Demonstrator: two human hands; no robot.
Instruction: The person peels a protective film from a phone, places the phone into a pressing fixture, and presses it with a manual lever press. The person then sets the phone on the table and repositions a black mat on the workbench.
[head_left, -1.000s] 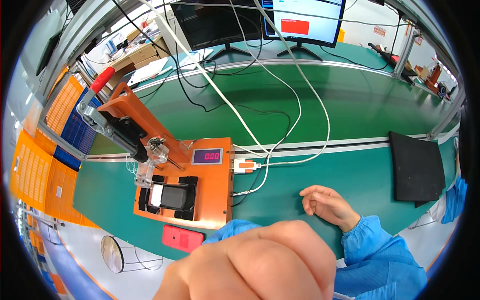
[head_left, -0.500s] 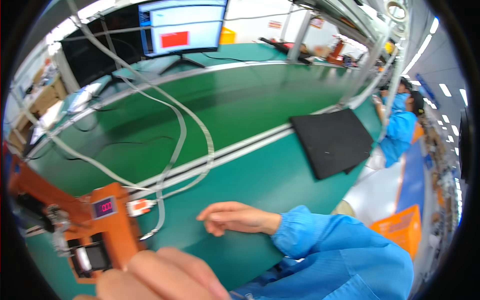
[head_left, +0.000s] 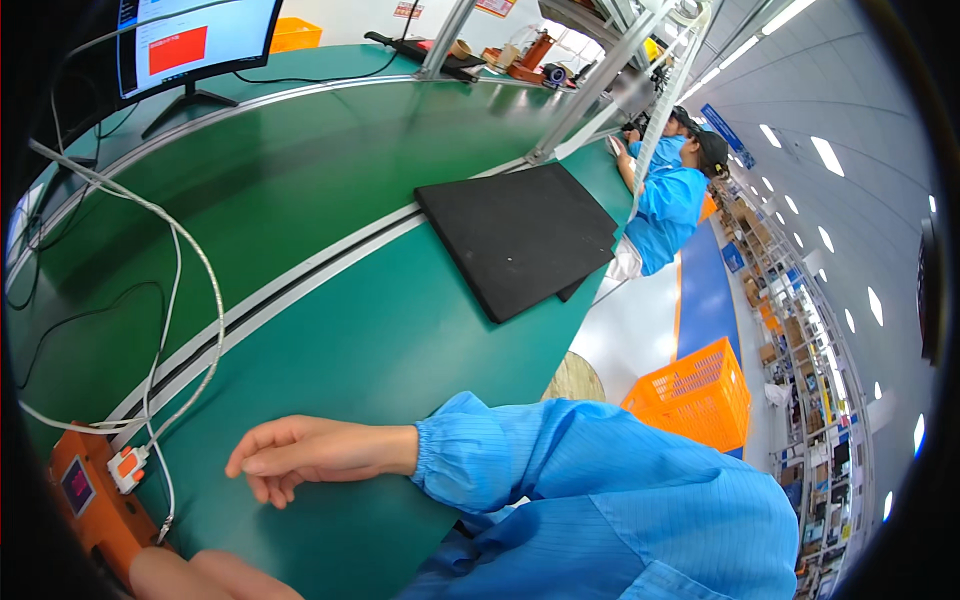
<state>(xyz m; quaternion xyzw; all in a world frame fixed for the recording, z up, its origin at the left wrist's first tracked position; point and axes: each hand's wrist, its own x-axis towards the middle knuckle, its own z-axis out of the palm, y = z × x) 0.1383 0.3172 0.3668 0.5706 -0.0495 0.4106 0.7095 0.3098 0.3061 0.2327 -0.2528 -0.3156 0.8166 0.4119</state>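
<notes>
My right hand (head_left: 320, 450) hovers over or rests on the green tabletop (head_left: 330, 345), palm turned inward. Its fingers are loosely bent and apart, with nothing in them. Only a part of my left hand (head_left: 205, 578) shows at the lower edge, beside an orange device (head_left: 115, 510) with a small dark display. The fingers of that hand are hidden or cut off. A white and orange plug (head_left: 128, 468) with a pale cable sits against the device, between it and my right hand.
Black flat sheets (head_left: 520, 240) lie stacked towards the table's right edge. White cables (head_left: 215, 300) loop across the left side. A monitor (head_left: 200, 45) stands at the back left. An orange crate (head_left: 695, 395) is on the floor; people in blue (head_left: 670, 215) work farther along.
The view has swung to the right, so the device, monitor and black sheets now appear farther left. Less of my left hand shows. My right hand keeps its loose, bare pose.
</notes>
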